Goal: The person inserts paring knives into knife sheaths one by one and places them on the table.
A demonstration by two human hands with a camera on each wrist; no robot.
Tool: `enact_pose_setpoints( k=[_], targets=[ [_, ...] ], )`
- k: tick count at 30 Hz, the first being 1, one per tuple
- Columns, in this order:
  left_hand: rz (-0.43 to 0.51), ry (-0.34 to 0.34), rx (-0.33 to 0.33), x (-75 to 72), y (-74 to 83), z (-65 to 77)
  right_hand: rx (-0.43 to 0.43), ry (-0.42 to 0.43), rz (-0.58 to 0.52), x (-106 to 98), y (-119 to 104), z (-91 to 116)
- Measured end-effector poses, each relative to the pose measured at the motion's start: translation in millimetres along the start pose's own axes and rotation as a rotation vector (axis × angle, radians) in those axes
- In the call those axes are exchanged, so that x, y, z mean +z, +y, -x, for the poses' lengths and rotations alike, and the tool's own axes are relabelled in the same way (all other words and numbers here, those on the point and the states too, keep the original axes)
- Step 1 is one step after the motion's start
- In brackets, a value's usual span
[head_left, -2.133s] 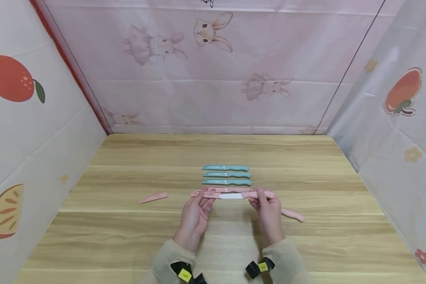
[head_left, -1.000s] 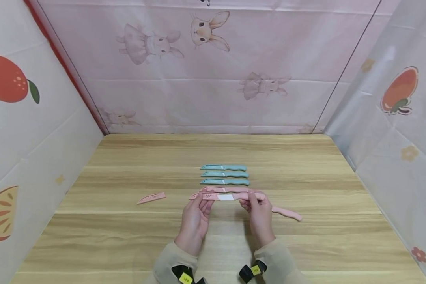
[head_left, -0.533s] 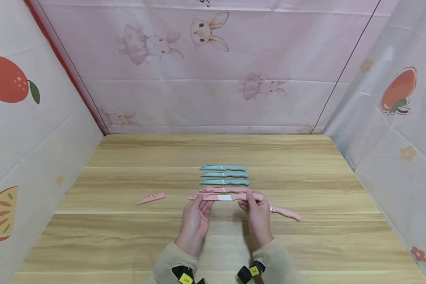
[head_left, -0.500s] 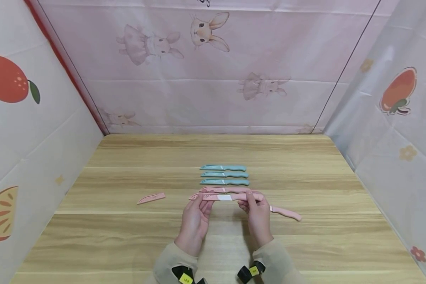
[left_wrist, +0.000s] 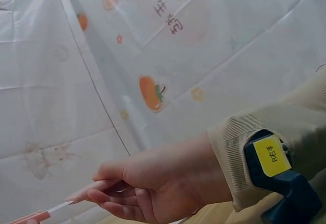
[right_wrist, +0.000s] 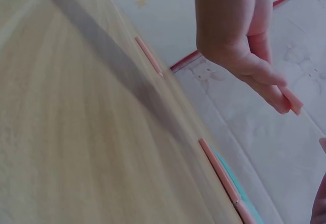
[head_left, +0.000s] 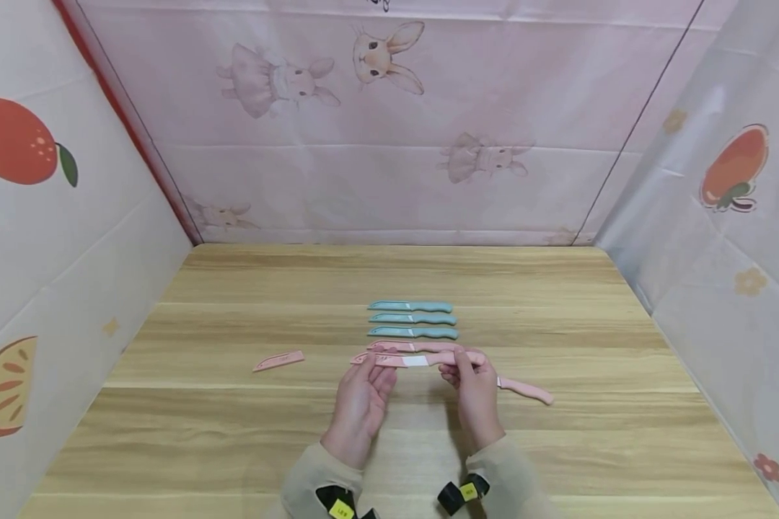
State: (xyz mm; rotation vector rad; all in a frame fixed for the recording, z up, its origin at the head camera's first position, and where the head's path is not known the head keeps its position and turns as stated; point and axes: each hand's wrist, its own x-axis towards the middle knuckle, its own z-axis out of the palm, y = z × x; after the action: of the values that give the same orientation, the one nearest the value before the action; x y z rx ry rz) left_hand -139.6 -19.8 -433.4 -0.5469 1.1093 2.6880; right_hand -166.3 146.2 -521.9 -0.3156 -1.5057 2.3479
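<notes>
Above the table, my left hand [head_left: 357, 411] pinches a pink knife sheath [head_left: 386, 360] between thumb and fingers. My right hand [head_left: 477, 404] grips the pink handle [head_left: 440, 357] of a paring knife. Its blade runs partway into the sheath, leaving a short white stretch of blade [head_left: 415, 361] bare between the two. The left wrist view shows this blade [left_wrist: 62, 205] pointing from the right hand [left_wrist: 147, 188] toward the sheath [left_wrist: 30, 217]. In the right wrist view the sheath end [right_wrist: 293, 102] pokes out from the left fingers.
Just behind the hands lies a sheathed pink knife [head_left: 392, 347]; three teal sheathed knives [head_left: 431, 333] are lined up beyond it. A loose pink sheath [head_left: 279, 361] rests at left. Another pink knife [head_left: 526, 391] lies at right, partly hidden by the right hand.
The right hand has moved left toward the left hand, and the blade has slid deeper into the sheath, so less white shows. The knives and loose sheath on the table stay put.
</notes>
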Motion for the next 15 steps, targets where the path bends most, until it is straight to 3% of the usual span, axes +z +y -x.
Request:
enact_pose_setpoints(
  k=[8, 15],
  targets=[
    [0.004, -0.053, 0.028, 1.5, -1.3, 1.9, 0.008, -0.004, -0.035, -3.3, 0.5, -3.9],
    [0.031, -0.031, 0.046, 2.1, -1.7, 1.4, -0.014, -0.015, -0.007, -1.6, 4.0, -4.2]
  ],
)
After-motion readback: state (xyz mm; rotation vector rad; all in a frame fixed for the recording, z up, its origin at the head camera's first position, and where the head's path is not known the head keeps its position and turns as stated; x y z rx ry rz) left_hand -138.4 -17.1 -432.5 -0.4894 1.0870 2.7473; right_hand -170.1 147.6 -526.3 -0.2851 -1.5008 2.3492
